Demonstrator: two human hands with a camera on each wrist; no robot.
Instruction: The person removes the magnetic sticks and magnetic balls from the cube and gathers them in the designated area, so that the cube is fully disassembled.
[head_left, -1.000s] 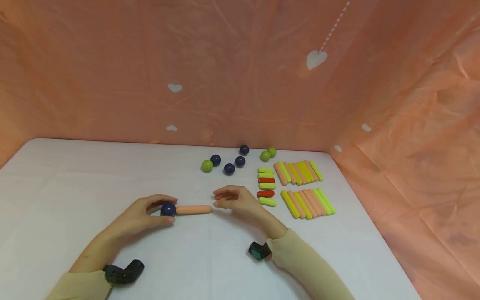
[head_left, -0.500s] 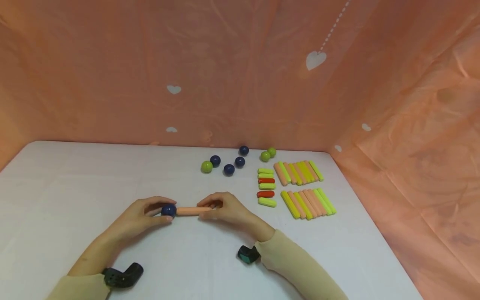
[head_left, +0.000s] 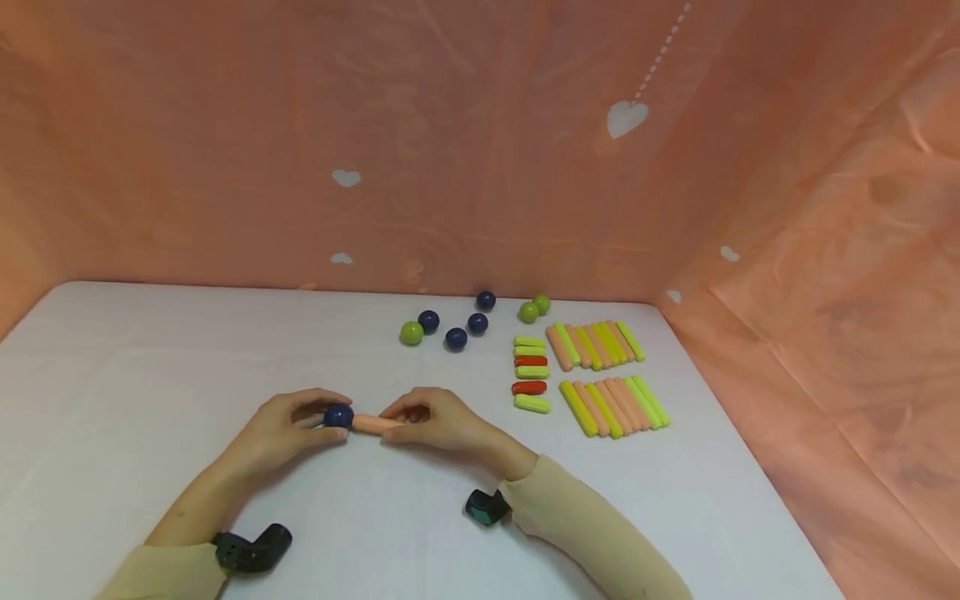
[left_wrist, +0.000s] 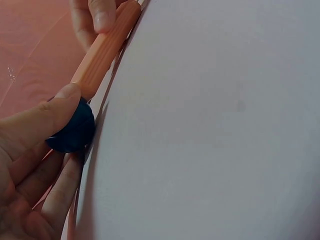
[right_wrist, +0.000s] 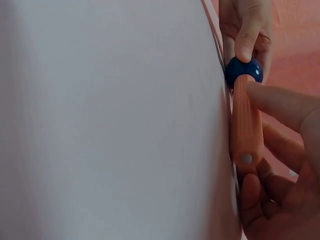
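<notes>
My left hand holds a glossy dark blue ball between thumb and fingers, low over the white table. Butted against the ball's right side is a peach ribbed rod. My right hand pinches that rod from its right part, thumb on the near side and fingers beyond, hiding its right end in the head view. In the right wrist view, a round silvery disc shows in the rod's free end. The left wrist view has the left thumb lying across the ball where the rod meets it.
Several blue balls and green balls lie near the table's back edge. To the right are short red and lime pieces and two rows of longer rods. A peach cloth hangs behind.
My right hand has moved left from beyond the rod's free end and now pinches the rod, which has tilted slightly. The left hand has stayed nearly in place on the ball.
</notes>
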